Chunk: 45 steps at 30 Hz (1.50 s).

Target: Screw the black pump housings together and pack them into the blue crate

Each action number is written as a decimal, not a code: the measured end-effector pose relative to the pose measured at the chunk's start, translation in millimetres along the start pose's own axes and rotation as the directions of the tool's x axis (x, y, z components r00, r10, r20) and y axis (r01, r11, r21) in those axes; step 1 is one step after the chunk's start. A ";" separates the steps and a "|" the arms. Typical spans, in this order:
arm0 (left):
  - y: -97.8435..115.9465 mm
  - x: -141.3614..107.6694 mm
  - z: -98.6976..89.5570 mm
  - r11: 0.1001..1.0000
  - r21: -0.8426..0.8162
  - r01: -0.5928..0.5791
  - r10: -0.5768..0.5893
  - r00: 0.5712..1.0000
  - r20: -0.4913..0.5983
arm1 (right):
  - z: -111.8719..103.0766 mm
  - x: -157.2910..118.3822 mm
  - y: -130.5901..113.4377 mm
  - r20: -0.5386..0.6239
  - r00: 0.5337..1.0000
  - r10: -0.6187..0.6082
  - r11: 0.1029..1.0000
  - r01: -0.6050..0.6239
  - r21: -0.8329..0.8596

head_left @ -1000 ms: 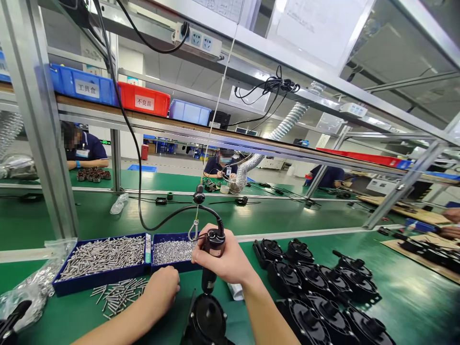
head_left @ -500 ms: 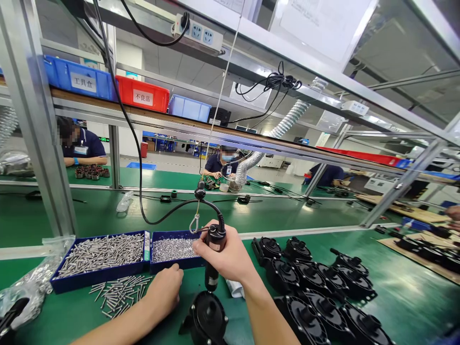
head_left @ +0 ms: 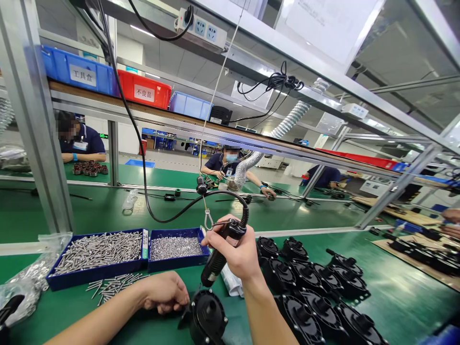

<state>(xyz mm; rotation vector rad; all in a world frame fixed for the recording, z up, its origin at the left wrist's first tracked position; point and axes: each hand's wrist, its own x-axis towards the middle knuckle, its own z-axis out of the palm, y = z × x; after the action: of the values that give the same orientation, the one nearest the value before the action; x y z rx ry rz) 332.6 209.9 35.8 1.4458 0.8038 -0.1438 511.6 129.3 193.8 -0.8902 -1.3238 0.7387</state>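
- Head view, work position: the black housing (head_left: pixel 208 316) sits at 6 o'clock in the frame. Clock directions below are taken from it.
- Right hand (head_left: pixel 239 251), 1 o'clock: closed around the power screwdriver (head_left: pixel 220 258), which leans with its nose down at the housing's 12 o'clock rim. The overhead cord (head_left: pixel 219 76) probably carries part of its weight.
- Left hand (head_left: pixel 167 293), 10 o'clock: fingers curled beside the housing, probably for steadying it or placing hardware. Whether it grips anything cannot be told.
- Screw tray (head_left: pixel 97 276), 10 o'clock, and nut tray (head_left: pixel 178 263), 11 o'clock: presumably set within left-hand reach, as are the loose screws (head_left: pixel 113 286).
- Grouped housings (head_left: pixel 316 287), between 2 and 3 o'clock: likely kept aside to free the work position.
- Obscured: bit contact is unclear; the frame cuts off the housing's lower edge.
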 end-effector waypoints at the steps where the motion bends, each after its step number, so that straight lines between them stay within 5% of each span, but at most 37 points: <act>1: 2.3 -5.8 -1.9 0.999 0.024 -0.028 0.027 0.999 0.018 | -0.1 0.1 1.1 0.009 1.000 -0.006 1.000 0.006 0.023; 6: 6.0 -17.9 -4.8 0.992 0.105 -0.068 0.059 0.994 0.089 | -1.6 0.1 7.9 0.018 0.998 -0.064 0.992 0.062 0.111; 13: 2.4 -7.4 10.1 0.996 0.091 -0.023 0.032 0.994 -0.102 | 3.5 0.8 6.0 0.042 0.998 -0.038 0.991 0.032 0.134; 26: -1.5 -3.3 11.4 0.995 0.094 -0.039 0.048 0.994 -0.101 | 5.6 -1.7 6.2 0.078 0.997 -0.017 0.985 0.004 0.172; 36: 8.1 -15.2 18.8 0.989 0.118 -0.086 0.106 0.978 -0.181 | 3.2 -0.7 13.6 0.272 0.962 0.020 0.967 -0.087 0.238; 40: 7.9 -16.8 11.7 0.986 0.131 -0.100 0.111 0.990 -0.084 | 3.0 -1.0 16.9 0.354 0.932 0.078 0.956 -0.171 0.239; 45: 0.3 -6.3 0.7 0.998 -0.066 -0.010 0.018 0.992 0.125 | 4.1 -0.5 23.6 0.408 0.908 0.093 0.946 -0.208 0.247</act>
<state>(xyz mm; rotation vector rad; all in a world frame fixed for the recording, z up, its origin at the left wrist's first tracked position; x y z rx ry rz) 328.5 206.9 39.5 1.3670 0.6901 -0.1943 508.4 140.9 173.1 -0.6328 -1.4571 1.2490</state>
